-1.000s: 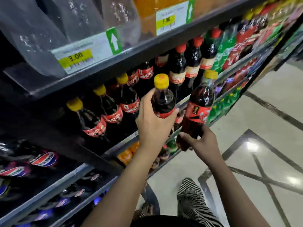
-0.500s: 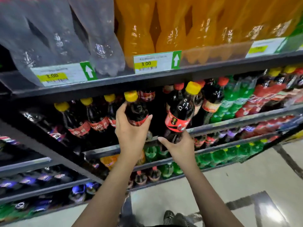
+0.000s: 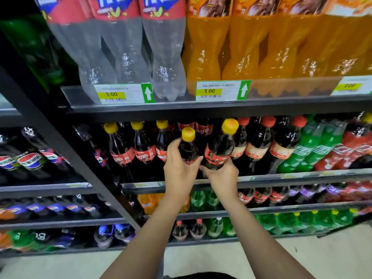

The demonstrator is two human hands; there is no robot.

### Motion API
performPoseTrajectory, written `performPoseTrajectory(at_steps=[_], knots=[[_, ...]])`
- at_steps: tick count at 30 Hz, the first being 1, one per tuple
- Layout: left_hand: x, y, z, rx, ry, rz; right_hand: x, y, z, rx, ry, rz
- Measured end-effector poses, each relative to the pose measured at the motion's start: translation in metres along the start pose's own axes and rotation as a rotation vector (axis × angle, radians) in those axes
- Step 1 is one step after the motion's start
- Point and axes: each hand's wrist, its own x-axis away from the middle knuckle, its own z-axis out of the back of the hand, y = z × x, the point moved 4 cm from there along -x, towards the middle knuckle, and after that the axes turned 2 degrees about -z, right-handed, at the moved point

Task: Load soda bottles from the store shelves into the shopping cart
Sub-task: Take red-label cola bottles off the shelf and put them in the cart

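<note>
Left cola bottle (image 3: 188, 151): long axis near upright, yellow cap on top. Your left hand (image 3: 178, 170) grips it, fingers curled up its left side to the shoulder, thumb across the red label on the right.

Right cola bottle (image 3: 220, 147): long axis tilted, cap leaning up and to the right. Your right hand (image 3: 222, 176) cups its lower body from beneath, thumb on the left edge, the fingers hidden behind it.

Both bottles are clear moulded plastic with dark liquid, glossy, each with a red wrap label and a yellow screw cap. You hold them side by side, hands touching, in front of the stocked cola row (image 3: 144, 146), above the dark metal shelf edge (image 3: 281, 178).

Both forearms are bare, reaching up from the bottom edge and converging at the wrists.
</note>
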Motion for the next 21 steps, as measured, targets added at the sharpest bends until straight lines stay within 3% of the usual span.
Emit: performPoseTrajectory(at_steps=[14,19,21], knots=[[-0.019,-0.003,-0.007,-0.282,-0.134,-0.097,-0.017,0.026,-0.030,0.151,-0.099,-0.158],[-0.025,0.011,-0.006,-0.641,-0.055,-0.232,-0.015,0.027,-0.030,0.142,-0.097,-0.160],[-0.029,0.018,-0.004,-0.665,-0.084,-0.205,-0.014,0.027,-0.030,0.125,-0.100,-0.157]])
